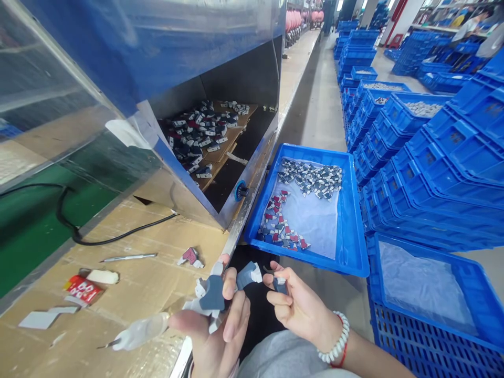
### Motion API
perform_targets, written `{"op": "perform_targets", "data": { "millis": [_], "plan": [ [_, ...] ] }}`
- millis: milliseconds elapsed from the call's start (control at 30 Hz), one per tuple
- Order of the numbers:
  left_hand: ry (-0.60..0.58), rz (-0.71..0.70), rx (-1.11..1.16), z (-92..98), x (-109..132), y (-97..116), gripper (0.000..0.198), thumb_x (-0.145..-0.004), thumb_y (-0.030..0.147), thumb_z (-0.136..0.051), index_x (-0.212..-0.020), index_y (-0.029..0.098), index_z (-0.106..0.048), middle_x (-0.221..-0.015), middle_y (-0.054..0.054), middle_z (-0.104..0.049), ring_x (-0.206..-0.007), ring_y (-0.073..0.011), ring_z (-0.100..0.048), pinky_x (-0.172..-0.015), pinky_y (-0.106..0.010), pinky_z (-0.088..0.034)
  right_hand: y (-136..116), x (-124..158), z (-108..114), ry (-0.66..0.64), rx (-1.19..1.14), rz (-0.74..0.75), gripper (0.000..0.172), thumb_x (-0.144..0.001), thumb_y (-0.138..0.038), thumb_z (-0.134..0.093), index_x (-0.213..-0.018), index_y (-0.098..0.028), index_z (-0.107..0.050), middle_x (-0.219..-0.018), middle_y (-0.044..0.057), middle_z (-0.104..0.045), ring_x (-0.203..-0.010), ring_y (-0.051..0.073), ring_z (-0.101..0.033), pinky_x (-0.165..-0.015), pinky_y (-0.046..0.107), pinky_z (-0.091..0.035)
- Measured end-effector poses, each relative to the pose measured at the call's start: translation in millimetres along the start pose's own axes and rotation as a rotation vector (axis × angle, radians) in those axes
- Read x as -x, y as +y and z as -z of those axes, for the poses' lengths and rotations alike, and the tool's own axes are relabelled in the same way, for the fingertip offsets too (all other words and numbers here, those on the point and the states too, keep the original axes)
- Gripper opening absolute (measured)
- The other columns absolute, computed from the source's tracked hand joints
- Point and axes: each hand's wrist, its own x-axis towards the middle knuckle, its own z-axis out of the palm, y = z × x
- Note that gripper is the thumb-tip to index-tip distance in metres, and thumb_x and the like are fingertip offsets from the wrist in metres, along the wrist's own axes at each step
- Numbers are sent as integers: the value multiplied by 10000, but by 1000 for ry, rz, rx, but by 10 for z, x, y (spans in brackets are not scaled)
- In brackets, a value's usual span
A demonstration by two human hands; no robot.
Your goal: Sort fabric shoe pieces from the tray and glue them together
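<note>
My left hand (232, 315) is closed around a small grey-blue and white painted figurine piece (212, 292). Beside its fingertips is another grey-blue and white piece (249, 275); whether the fingers grip it I cannot tell. My right hand (303, 307), just to the right, pinches a smaller piece (280, 285) of the same colours between thumb and fingers. A maroon and white piece (191, 256) lies on the cardboard-covered bench (149, 289). Close to my left thumb lies a clear squeeze bottle (137, 332) with a thin needle tip.
A blue tray (360, 231) at the right of the bench holds many grey and maroon pieces. More lie inside the metal booth (244, 73). A thin brush-like tool (128, 257), a red packet (83, 290) and a black cable (126, 239) are on the bench. Stacked blue crates (429, 184) line the right.
</note>
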Motion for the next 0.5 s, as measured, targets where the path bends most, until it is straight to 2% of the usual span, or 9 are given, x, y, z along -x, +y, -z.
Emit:
{"op": "perform_targets", "data": {
  "millis": [200,400,500],
  "plan": [
    [-2,5,-9,32,5,-3,729,-616,647,-817,-1118,140,-664,-709,80,-600,-340,31,-81,-433,-116,-482,10,3,-25,35,-8,22,501,-695,-100,-724,-1080,-271,-452,-743,-84,-554,-417,10,-281,-396,143,-93],
    [10,20,11,66,20,8,733,-614,641,-820,-1129,146,-654,-713,69,-593,-328,27,-220,-428,-115,-466,17,-13,-47,21,15,11,295,-761,-241,-716,-951,-210,-492,-719,-57,-561,-421,16,-281,-403,160,-112],
    [-8,12,8,58,18,14,720,-625,638,-816,-1123,142,-660,-716,70,-598,-328,29,-191,-427,-116,-468,15,-14,-61,24,43,18,260,-814,-351,-688,-931,-204,-508,-702,-49,-554,-421,25,-283,-406,170,-116]
  ]
}}
